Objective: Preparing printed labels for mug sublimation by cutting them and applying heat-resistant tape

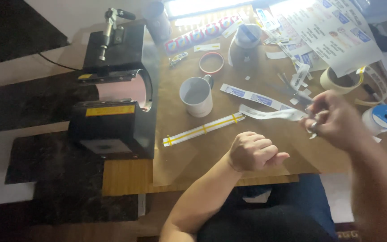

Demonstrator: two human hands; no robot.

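Observation:
My right hand (334,118) is raised over the table and pinches one end of a long white printed paper strip (269,114) that trails to the left. The hand is blurred. My left hand (254,151) is curled into a loose fist above the table's near edge, with nothing visible in it. A white mug (196,95) stands on the brown paper sheet (175,152), left of the strip. In front of the mug lies another white strip with yellow tape bands (202,130).
A black mug heat press (113,89) fills the table's left side. Behind the mug lie a red ring (211,62), a printed strip (254,96), a grey mug (246,42) and printed sheets (332,31). Tape rolls (340,80) and a blue-topped roll (384,118) sit at right.

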